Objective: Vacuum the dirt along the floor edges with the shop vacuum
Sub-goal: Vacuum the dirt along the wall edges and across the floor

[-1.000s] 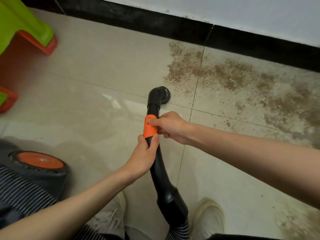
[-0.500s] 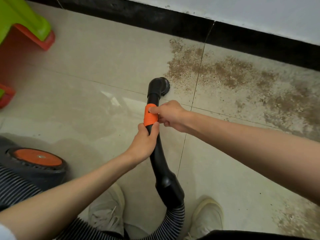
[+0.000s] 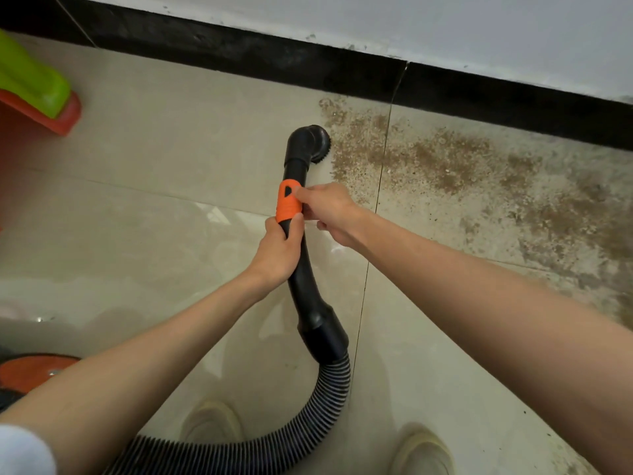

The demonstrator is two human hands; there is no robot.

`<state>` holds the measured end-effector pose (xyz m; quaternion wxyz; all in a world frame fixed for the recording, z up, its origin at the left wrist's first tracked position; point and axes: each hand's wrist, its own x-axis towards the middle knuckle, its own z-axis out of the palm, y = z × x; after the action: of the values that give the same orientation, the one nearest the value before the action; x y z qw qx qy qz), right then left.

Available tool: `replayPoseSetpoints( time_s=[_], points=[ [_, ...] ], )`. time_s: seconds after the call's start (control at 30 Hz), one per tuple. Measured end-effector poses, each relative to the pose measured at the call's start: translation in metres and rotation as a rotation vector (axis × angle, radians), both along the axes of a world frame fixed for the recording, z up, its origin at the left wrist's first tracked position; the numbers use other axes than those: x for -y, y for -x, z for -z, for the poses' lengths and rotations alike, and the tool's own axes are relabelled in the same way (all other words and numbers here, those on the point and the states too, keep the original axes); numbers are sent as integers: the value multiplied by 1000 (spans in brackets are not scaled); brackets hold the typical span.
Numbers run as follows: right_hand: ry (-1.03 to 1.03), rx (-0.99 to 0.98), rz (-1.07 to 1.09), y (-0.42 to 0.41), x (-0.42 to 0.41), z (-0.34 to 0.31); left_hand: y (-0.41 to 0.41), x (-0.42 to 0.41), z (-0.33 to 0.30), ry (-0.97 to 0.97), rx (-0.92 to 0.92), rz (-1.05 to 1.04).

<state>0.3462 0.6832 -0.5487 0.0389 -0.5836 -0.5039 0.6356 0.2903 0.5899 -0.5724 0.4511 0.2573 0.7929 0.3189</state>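
Nozzle (image 3: 317, 140) is sitting at the dirt patch's (image 3: 445, 166) left edge, near the baseboard (image 3: 274, 60).
My left hand (image 3: 279, 250) is gripping the wand (image 3: 301, 269), right hand (image 3: 329, 210) is pinching the orange collar (image 3: 287, 202); open floor (image 3: 154, 149) lying leftward, vacuum body (image 3: 30, 371) cut off.

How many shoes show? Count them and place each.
2. One shoe at the bottom, left of the hose; the other shoe at the bottom, right of it. None seems hidden.

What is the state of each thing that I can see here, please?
Brush nozzle: down on the tile, at the dirt's left edge.
Dirt: still spread along the baseboard.
Orange collar: pinched by the right hand.
Black wand: gripped by the left hand.
Ribbed hose: attached, curving behind the wand.
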Motion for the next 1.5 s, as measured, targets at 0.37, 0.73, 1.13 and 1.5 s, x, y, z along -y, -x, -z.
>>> replayPoseSetpoints(
  time_s=[0.37,0.73,1.13,1.5],
  points=[
    [-25,-41,-326,-72,47,2,36,-80,9,-20,25,-74],
    [-330,-50,-298,-61,33,-4,52,-98,-7,29,97,-141],
    [-369,-24,-238,-79,17,-12,16,-109,-13,58,9,-197],
    [-392,97,-177,-132,13,-14,-38,-121,-17,49,64,-14]
  ],
)
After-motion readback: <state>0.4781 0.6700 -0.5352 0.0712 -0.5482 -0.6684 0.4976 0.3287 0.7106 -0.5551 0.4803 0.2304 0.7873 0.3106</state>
